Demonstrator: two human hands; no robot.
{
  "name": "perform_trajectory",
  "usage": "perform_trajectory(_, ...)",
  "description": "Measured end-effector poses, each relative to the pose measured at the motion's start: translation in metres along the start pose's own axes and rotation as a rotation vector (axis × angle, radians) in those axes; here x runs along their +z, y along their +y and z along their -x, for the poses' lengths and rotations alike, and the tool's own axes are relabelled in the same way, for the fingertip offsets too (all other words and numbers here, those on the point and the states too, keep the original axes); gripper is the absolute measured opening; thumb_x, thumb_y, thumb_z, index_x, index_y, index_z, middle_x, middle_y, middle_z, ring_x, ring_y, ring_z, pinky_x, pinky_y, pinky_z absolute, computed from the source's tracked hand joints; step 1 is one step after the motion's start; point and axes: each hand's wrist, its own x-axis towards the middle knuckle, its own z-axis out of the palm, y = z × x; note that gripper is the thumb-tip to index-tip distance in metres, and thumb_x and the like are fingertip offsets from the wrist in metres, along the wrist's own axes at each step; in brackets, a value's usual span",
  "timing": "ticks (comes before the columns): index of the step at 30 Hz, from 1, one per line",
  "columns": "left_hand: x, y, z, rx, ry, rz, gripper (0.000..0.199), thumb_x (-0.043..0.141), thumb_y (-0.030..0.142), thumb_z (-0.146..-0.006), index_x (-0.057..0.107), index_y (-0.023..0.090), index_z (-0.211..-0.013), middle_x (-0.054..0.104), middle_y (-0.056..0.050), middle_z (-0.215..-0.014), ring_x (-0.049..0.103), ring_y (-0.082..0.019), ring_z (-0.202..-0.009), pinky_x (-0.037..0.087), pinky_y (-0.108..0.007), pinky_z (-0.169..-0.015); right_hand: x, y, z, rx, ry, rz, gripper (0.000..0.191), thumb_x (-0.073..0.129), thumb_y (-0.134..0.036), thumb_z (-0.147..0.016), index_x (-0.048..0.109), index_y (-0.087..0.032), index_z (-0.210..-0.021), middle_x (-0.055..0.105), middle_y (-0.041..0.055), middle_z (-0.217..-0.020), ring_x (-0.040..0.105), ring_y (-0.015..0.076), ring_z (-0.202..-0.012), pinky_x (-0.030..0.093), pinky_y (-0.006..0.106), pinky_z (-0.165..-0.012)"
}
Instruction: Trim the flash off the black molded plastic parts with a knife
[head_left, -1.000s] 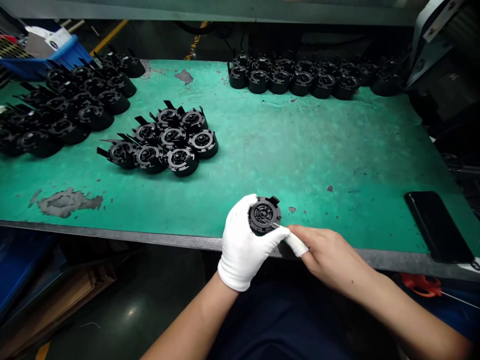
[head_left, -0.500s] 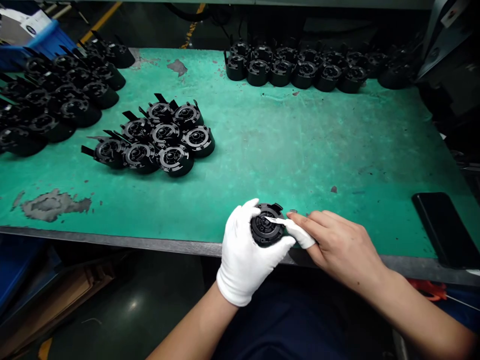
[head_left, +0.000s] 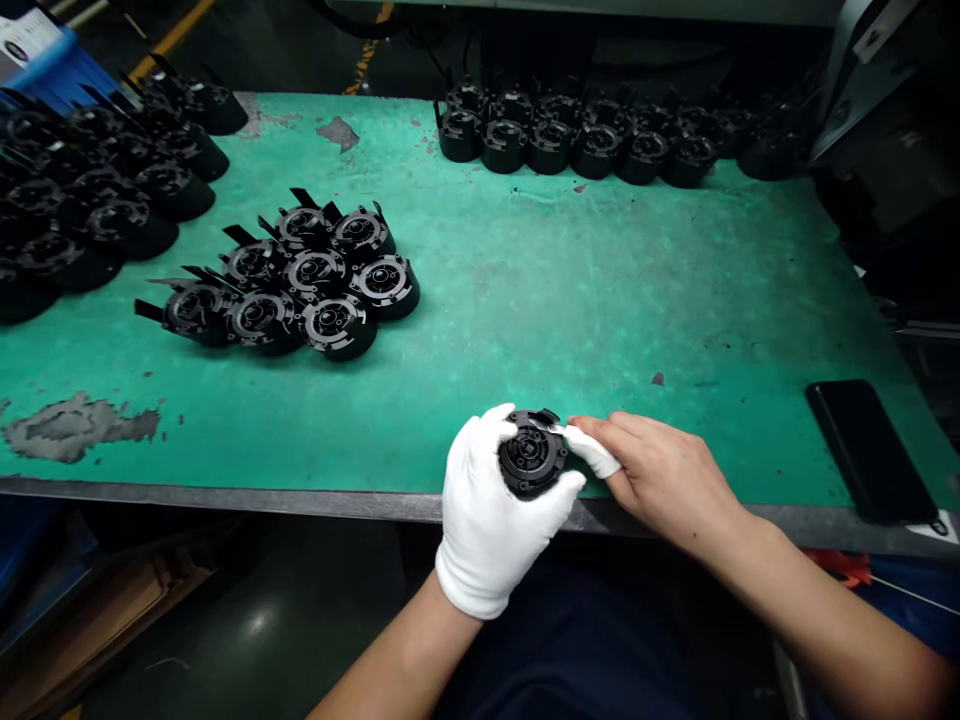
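In a white glove, my left hand point(head_left: 484, 515) grips a round black plastic part point(head_left: 531, 452) just above the table's front edge. The part's face, with rings and small holes, is turned up toward me. My right hand point(head_left: 660, 465) is bare except for a white cover on the thumb. Its thumb and forefinger pinch a small knife blade point(head_left: 553, 429), whose handle is hidden in the hand. The blade lies at the part's upper right rim, beside a raised tab; whether it touches cannot be made out.
Several similar black parts point(head_left: 319, 272) stand grouped left of centre on the green table mat point(head_left: 570, 300). More fill the far left point(head_left: 124, 215) and a row at the back point(head_left: 551, 145). A black phone point(head_left: 870, 450) lies at right, and a blue bin point(head_left: 64, 70) stands back left.
The blade has moved from the middle of the part's face to its upper right rim. My left hand still holds the part in nearly the same place. The view has shifted slightly.
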Motion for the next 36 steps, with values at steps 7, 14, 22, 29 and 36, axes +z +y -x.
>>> perform_trajectory(7,0.0,0.0,-0.002,0.031,0.014,0.019,0.064,0.084,0.048,-0.07,0.047,0.021,-0.115,0.06,-0.015,-0.126,0.061,-0.03,-0.119,0.049,-0.049,-0.103,-0.005,-0.001,0.035,-0.041,-0.079,-0.037,0.037,0.045,-0.024,-0.099,0.063,-0.026,-0.131,0.068,0.0038,-0.089,0.065,0.0199,-0.081,0.046,0.03,-0.067)
perform_trajectory(14,0.007,0.004,0.002,0.015,0.053,0.031,0.058,0.083,0.044,-0.073,0.049,0.019,-0.113,0.06,-0.015,-0.124,0.061,-0.03,-0.118,0.049,-0.05,-0.103,-0.006,-0.015,0.034,0.102,-0.021,0.081,0.035,0.048,-0.026,-0.097,0.065,-0.028,-0.128,0.07,0.0028,-0.088,0.067,0.0212,-0.079,0.044,0.031,-0.059)
perform_trajectory(22,-0.029,-0.016,-0.032,0.076,-0.392,0.122,0.075,0.084,0.04,-0.071,0.046,0.025,-0.133,0.058,-0.011,-0.136,0.059,-0.03,-0.126,0.048,-0.048,-0.111,-0.02,0.016,0.016,-0.088,-0.136,-0.034,0.033,0.042,-0.034,-0.103,0.066,-0.029,-0.125,0.073,0.0033,-0.097,0.068,0.0191,-0.086,0.046,0.029,-0.069)
perform_trajectory(29,-0.05,-0.032,-0.073,0.158,-0.697,0.236,0.082,0.087,0.032,-0.067,0.046,0.03,-0.138,0.057,-0.008,-0.14,0.06,-0.029,-0.126,0.052,-0.044,-0.107,-0.029,0.019,-0.019,-0.348,-0.2,0.092,0.039,0.05,-0.017,-0.09,0.065,-0.028,-0.125,0.07,0.0019,-0.087,0.066,0.0172,-0.079,0.034,0.026,-0.057)
perform_trajectory(36,-0.039,-0.025,-0.057,0.085,-0.583,0.233,0.072,0.086,0.032,-0.071,0.047,0.029,-0.131,0.055,-0.007,-0.141,0.054,-0.026,-0.132,0.046,-0.041,-0.114,-0.02,0.022,-0.019,-0.241,-0.082,0.245,0.044,0.051,-0.015,-0.085,0.065,-0.029,-0.125,0.068,0.0011,-0.082,0.062,0.0179,-0.07,0.026,0.03,-0.053)
